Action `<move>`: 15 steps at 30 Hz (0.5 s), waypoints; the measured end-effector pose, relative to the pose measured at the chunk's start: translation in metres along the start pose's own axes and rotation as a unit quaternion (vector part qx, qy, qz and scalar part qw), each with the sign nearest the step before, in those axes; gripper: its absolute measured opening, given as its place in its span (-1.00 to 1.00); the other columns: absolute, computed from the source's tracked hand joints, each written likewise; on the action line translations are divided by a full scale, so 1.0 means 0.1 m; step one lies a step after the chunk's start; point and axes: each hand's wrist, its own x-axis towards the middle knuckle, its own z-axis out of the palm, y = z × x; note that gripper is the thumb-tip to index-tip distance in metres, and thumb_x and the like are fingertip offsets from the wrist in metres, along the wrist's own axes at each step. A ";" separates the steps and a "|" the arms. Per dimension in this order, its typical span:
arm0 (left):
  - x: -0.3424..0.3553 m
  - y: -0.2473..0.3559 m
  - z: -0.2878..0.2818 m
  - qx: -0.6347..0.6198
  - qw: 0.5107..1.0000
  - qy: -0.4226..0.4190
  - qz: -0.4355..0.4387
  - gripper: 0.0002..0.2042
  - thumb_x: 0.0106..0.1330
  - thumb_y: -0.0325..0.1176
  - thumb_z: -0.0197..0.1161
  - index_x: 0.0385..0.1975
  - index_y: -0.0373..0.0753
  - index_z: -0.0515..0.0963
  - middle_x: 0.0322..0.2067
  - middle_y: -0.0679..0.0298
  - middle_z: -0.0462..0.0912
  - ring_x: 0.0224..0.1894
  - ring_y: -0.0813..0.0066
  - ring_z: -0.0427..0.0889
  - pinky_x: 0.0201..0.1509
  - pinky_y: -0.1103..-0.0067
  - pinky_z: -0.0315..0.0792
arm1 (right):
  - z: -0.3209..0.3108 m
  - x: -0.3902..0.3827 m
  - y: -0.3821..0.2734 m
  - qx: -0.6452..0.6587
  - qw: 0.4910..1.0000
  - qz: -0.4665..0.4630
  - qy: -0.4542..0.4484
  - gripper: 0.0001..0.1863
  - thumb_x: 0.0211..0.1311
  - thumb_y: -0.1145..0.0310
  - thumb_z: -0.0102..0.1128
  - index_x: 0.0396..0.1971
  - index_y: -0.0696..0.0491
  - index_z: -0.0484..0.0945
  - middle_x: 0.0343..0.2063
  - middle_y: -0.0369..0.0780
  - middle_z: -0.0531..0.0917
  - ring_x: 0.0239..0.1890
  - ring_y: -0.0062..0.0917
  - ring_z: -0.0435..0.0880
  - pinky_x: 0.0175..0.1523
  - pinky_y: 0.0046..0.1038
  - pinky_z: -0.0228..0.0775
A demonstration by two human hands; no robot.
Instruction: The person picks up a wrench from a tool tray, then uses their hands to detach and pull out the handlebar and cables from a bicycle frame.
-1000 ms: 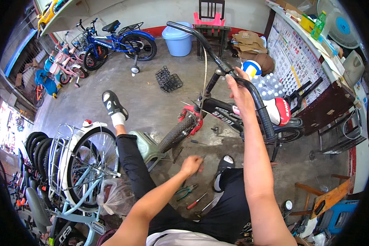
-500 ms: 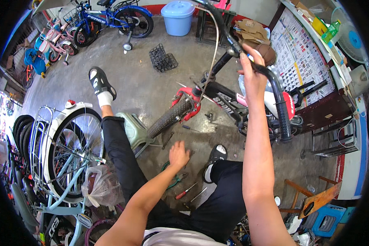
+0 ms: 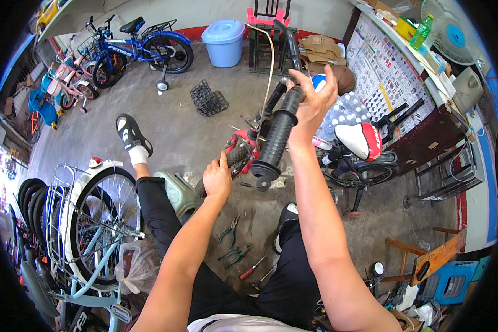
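A bicycle with a red fork, a black frame and a white-and-red saddle stands before me, its black ribbed handlebar grip turned toward me. My right hand rests against the handlebar beside that grip, thumb at the bar and fingers spread upward, not wrapped round it. Lower and to the left, my left hand is open with the index finger stretched toward the knobby front tyre; whether it touches the rubber I cannot tell. The handlebar grip hides part of the fork and frame.
Pliers and a red-handled screwdriver lie on the floor between my feet. A pale green stool is by my left leg, near a light blue bicycle. A black basket lies ahead; a wooden stool is at right.
The handlebar has swung round, bringing its grip left and toward me, with my right hand moving left along with it. My left hand has risen leftward from above the tools to the front wheel.
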 end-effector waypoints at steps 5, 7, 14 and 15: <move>0.08 0.01 -0.01 0.005 0.999 -0.032 -0.010 -0.33 0.33 -0.16 0.40 0.43 -0.18 0.38 -0.08 0.08 0.67 -0.03 0.07 0.70 0.00 0.25 0.61 | 0.13 -0.02 0.07 0.140 0.980 0.134 -0.046 -0.75 0.26 0.43 0.39 -0.07 -0.11 0.78 0.29 0.06 0.53 0.35 -0.03 0.51 0.36 -0.16 0.37; 0.03 -0.03 -0.05 0.017 0.999 -0.028 -0.012 -0.32 0.33 -0.16 0.40 0.44 -0.18 0.37 -0.09 0.08 0.66 -0.03 0.06 0.70 0.02 0.24 0.62 | 0.23 -0.10 0.12 0.188 0.966 0.170 -0.052 -0.80 0.36 0.29 0.42 -0.07 -0.06 0.79 0.21 0.06 0.63 0.34 -0.16 0.58 0.32 -0.25 0.43; -0.07 0.12 0.08 -0.010 0.999 -0.035 -0.001 -0.31 0.32 -0.21 0.41 0.44 -0.18 0.33 -0.11 0.00 0.67 -0.06 -0.03 0.73 -0.05 0.18 0.66 | 0.22 -0.01 0.40 0.721 0.590 0.351 -0.094 -0.61 0.57 0.27 0.18 0.27 0.09 0.51 0.17 -0.18 0.60 0.13 -0.18 0.72 0.25 -0.22 0.62; -0.06 0.13 0.14 -0.008 1.000 -0.024 -0.002 -0.31 0.32 -0.20 0.41 0.44 -0.18 0.33 -0.10 0.00 0.67 -0.07 -0.03 0.73 -0.05 0.18 0.66 | 0.22 0.00 0.39 0.705 0.601 0.367 -0.088 -0.61 0.57 0.25 0.19 0.27 0.07 0.52 0.17 -0.18 0.60 0.10 -0.19 0.72 0.24 -0.24 0.61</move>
